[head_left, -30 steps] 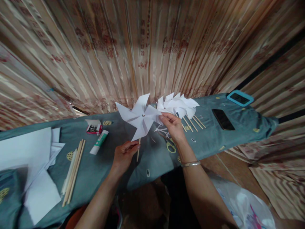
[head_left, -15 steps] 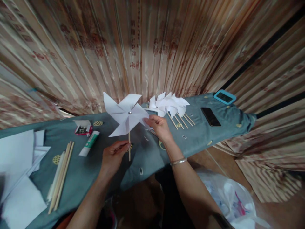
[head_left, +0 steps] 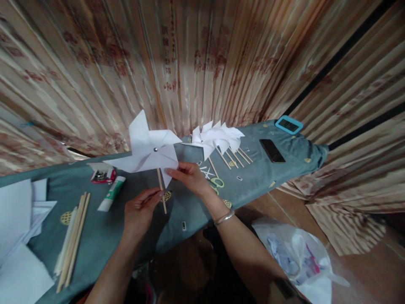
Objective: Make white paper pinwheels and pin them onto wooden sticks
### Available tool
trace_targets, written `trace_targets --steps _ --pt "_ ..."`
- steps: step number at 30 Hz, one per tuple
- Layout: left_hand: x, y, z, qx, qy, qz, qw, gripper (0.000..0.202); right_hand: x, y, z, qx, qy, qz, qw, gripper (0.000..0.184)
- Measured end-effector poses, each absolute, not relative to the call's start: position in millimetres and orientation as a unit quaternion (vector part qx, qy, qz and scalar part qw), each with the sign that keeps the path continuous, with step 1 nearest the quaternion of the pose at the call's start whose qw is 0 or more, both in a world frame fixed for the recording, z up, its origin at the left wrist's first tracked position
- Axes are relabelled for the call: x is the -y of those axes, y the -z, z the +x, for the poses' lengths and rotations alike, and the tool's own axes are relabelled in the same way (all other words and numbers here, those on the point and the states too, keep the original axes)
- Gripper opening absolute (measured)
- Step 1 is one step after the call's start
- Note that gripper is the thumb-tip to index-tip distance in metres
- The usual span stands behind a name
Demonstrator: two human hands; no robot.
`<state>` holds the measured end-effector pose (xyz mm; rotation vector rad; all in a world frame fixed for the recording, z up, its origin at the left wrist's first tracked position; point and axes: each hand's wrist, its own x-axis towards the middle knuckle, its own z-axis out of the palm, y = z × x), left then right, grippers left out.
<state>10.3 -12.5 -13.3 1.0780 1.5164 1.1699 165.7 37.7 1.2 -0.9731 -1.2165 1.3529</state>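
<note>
A white paper pinwheel (head_left: 144,147) with a silver pin at its centre is held up over the table. My left hand (head_left: 142,209) pinches its thin wooden stick (head_left: 160,179) below the blades. At the lower right blade, my right hand (head_left: 190,177) has its fingers closed on or against the paper edge; a silver bangle circles that wrist. Beyond the right hand, several finished pinwheels (head_left: 218,137) lie overlapping in a row, sticks towards me. Green-handled scissors (head_left: 217,182) and small white paper strips (head_left: 207,172) rest beside that hand.
Left on the cloth-covered table (head_left: 101,236) are white paper sheets (head_left: 19,236), wooden sticks (head_left: 74,240), a glue stick (head_left: 111,194) and a red box of pins (head_left: 103,174). A phone (head_left: 272,150) and blue-framed device (head_left: 289,125) lie right. A plastic bag (head_left: 297,253) is below.
The pinwheel's blades have turned about the pin, and its stick now leans left at the top. My right hand has moved lower on the blades. The view has shifted slightly right.
</note>
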Motion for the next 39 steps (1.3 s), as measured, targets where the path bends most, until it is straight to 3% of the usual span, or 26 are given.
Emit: trace_targets --steps 5,15,29,34,39 --pt "12 16 12 -0.600 -0.491 0.420 0.472 0.024 -32 -4 168 0.531 -0.572 -0.404 0.478 0.038" --pt "11 19 16 -0.562 -0.518 0.399 0.508 0.024 -31 -6 181 0.506 -0.553 -0.435 0.499 0.040" --pt "11 21 16 -0.561 -0.522 0.400 0.504 0.018 -25 -7 176 0.556 -0.540 -0.428 0.464 0.038" --pt "12 18 14 -0.569 -0.505 0.402 0.510 0.022 -36 -14 202 0.479 -0.468 -0.493 0.556 0.044" --pt "13 22 15 -0.563 -0.477 0.426 0.524 0.025 -51 -9 221 0.418 -0.360 -0.516 0.655 0.033"
